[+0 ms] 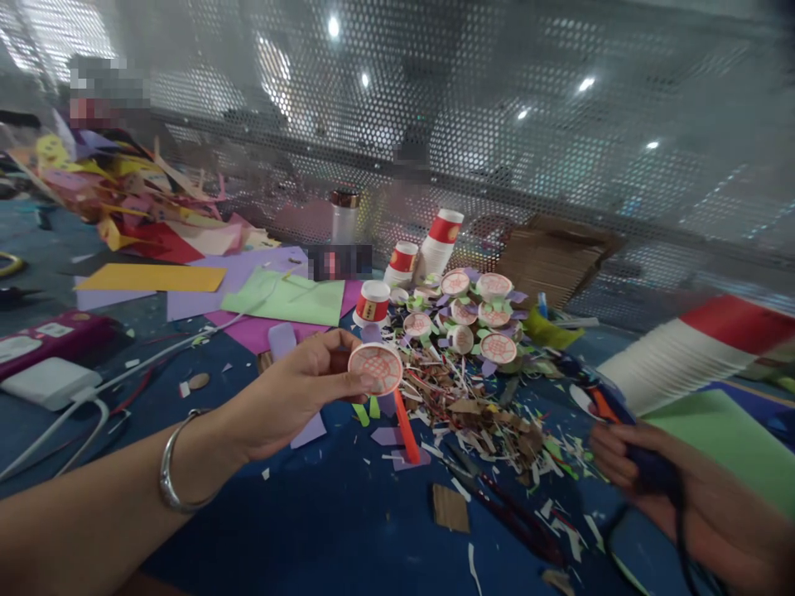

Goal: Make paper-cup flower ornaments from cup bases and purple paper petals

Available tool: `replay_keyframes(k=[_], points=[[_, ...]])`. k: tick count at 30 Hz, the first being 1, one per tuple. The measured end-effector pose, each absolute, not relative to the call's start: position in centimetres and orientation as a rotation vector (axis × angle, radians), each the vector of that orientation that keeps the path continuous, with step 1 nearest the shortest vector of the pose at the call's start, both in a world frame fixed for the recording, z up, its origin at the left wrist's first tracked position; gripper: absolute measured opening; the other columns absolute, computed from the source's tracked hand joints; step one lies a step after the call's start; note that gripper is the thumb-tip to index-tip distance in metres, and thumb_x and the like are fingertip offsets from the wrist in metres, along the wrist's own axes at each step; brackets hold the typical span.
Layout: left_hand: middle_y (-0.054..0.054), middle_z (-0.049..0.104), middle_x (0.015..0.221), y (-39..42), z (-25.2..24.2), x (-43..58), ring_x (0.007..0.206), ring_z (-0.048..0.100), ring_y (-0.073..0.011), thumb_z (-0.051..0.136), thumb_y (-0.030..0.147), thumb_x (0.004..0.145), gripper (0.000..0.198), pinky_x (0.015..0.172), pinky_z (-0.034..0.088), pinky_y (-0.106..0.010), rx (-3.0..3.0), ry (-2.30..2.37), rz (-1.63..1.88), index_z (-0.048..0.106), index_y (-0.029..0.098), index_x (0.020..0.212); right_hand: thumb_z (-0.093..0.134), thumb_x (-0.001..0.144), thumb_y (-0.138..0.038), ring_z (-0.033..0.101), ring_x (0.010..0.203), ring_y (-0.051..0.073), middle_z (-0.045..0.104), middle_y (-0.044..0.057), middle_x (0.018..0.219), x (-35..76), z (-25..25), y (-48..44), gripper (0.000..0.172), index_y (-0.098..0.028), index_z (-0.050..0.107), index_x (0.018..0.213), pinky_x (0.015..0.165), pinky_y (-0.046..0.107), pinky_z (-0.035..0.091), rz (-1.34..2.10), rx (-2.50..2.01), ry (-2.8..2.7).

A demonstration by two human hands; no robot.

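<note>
While pinching a patterned disc [376, 367] viewer-facing in left fingers [332, 346], grips corded tool [649, 463] in right hand [711, 505], slanting forward-left, with counter [298, 513] exposed between.

No lettering can be read. Yellow marks on the red band of the paper cup [373, 308], at mid-frame, are too small to make out, as are those on the cup stacks [438, 253] above it. Red lines on the round white piece [376, 364], near centre, give no legible characters.
</note>
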State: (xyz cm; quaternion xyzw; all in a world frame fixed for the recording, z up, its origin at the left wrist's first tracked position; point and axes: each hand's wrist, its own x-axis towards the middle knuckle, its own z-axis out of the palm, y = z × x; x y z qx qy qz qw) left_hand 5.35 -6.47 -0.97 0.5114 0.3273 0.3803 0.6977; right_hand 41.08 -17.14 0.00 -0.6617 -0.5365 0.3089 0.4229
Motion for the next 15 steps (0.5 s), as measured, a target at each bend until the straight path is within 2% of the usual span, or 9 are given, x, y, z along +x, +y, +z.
replay_keyframes(k=[2, 3, 7, 11, 15], points=[[0.000, 0.067, 0.084, -6.5, -0.8, 5.4, 0.081, 0.061, -0.0132, 0.078, 0.018, 0.076, 0.028, 0.074, 0.045, -0.027, 1.111, 0.708, 0.828, 0.055, 0.016, 0.091, 0.066, 0.084, -0.031, 0.049, 0.052, 0.017, 0.048, 0.004, 0.062, 40.3, 0.7, -16.9, 0.024, -0.025, 0.062, 0.060, 0.052, 0.031, 0.053, 1.216, -1.491, -0.989], [0.000, 0.067, 0.083, -6.4, -0.8, 5.4, 0.081, 0.061, -0.0132, 0.078, 0.017, 0.075, 0.028, 0.075, 0.045, -0.027, 1.100, 0.702, 0.816, 0.055, 0.016, 0.091, 0.068, 0.083, -0.029, 0.048, 0.053, 0.016, 0.046, 0.004, 0.063, 39.9, 0.9, -16.8, 0.025, -0.025, 0.063, 0.059, 0.052, 0.030, 0.053, 1.309, -1.418, -0.885], [-0.001, 0.067, 0.085, -6.1, -1.1, 5.5, 0.082, 0.061, -0.0144, 0.079, 0.018, 0.073, 0.033, 0.075, 0.044, -0.029, 1.084, 0.706, 0.784, 0.054, 0.017, 0.094, 0.069, 0.085, -0.037, 0.042, 0.053, 0.014, 0.039, 0.002, 0.063, 38.1, 0.9, -16.0, 0.033, -0.021, 0.062, 0.056, 0.050, 0.027, 0.051, 1.431, -1.254, -0.685], [0.000, 0.064, 0.086, -6.1, -1.4, 5.6, 0.083, 0.060, -0.0157, 0.078, 0.023, 0.074, 0.036, 0.076, 0.043, -0.031, 1.106, 0.732, 0.744, 0.051, 0.019, 0.098, 0.070, 0.084, -0.040, 0.042, 0.056, 0.016, 0.042, 0.002, 0.063, 35.9, 0.4, -15.5, 0.033, -0.021, 0.059, 0.060, 0.056, 0.031, 0.050, 1.532, -1.258, -0.831], [0.000, 0.062, 0.083, -6.1, -1.6, 5.7, 0.083, 0.059, -0.0172, 0.076, 0.024, 0.076, 0.033, 0.078, 0.042, -0.033, 1.180, 0.737, 0.721, 0.049, 0.019, 0.095, 0.065, 0.088, -0.048, 0.044, 0.056, 0.015, 0.046, 0.000, 0.061, 33.7, -0.3, -15.3, 0.040, -0.021, 0.051, 0.063, 0.050, 0.028, 0.040, 1.441, -1.433, -1.070]])
